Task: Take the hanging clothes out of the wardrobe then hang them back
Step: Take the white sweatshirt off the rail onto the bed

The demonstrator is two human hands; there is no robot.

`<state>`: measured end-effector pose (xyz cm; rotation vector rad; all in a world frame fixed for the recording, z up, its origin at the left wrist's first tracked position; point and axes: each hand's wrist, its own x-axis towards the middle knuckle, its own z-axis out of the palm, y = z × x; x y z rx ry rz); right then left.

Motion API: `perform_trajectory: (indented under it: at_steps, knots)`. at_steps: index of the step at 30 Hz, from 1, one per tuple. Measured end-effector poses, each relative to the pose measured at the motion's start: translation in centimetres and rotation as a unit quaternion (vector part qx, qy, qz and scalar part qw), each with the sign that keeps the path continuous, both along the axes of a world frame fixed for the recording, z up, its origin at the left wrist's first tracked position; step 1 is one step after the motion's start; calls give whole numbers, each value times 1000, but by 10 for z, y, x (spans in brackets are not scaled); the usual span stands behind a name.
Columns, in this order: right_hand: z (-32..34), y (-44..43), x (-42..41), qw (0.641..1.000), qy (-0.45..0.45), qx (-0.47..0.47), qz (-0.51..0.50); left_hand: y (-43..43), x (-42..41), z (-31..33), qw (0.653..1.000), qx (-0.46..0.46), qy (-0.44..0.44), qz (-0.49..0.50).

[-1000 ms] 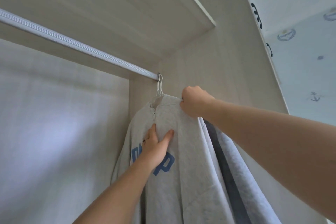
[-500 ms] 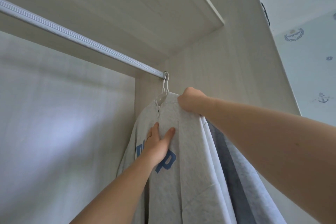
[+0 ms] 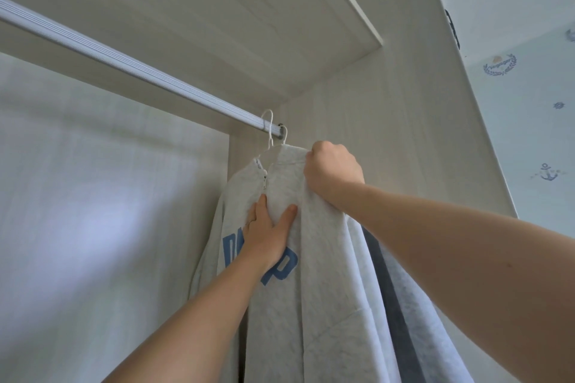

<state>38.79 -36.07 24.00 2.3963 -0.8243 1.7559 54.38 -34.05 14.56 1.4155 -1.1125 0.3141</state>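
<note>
Sweatshirt [image 3: 326,305]: pale heather grey, blue block lettering [image 3: 281,264] on the chest, short zip at the collar; hangs full length from a white wire hanger [image 3: 270,134] hooked over the right end of the silver wardrobe rail [image 3: 124,62]. Second garment [image 3: 417,329]: lighter grey with a dark band, hangs just right of it, touching, on its own white hook [image 3: 284,137].

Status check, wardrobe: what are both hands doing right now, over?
Right hand grips sweatshirt at shoulder. Left hand flat on its front. Hanger hook at rail end. Second garment close behind.
</note>
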Motion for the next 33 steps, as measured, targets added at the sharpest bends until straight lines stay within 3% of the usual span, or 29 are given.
perform_trajectory:
  at_steps: [5, 11, 18, 23, 27, 33]
  knots:
    - [-1, -11, -18, 999, -33, -37, 1, 2, -11, 1, 998, -40, -37, 23]
    - [-30, -25, -74, 994, -50, -92, 9, 12, -39, -4, 978, -87, -124, 144]
    - [-85, -19, -191, 992, -37, -119, 13, 11, -98, -11, 956, -126, -167, 206]
    - [-119, -16, -302, 994, -26, -102, -2, 5, -173, -28, 921, -174, -269, 223]
    - [-147, -19, -401, 994, -5, -102, -47, -7, -254, -42, 899, -208, -343, 175]
    - [-193, -18, -554, 986, 24, -97, -130, -51, -389, -77, 919, -192, -343, -7]
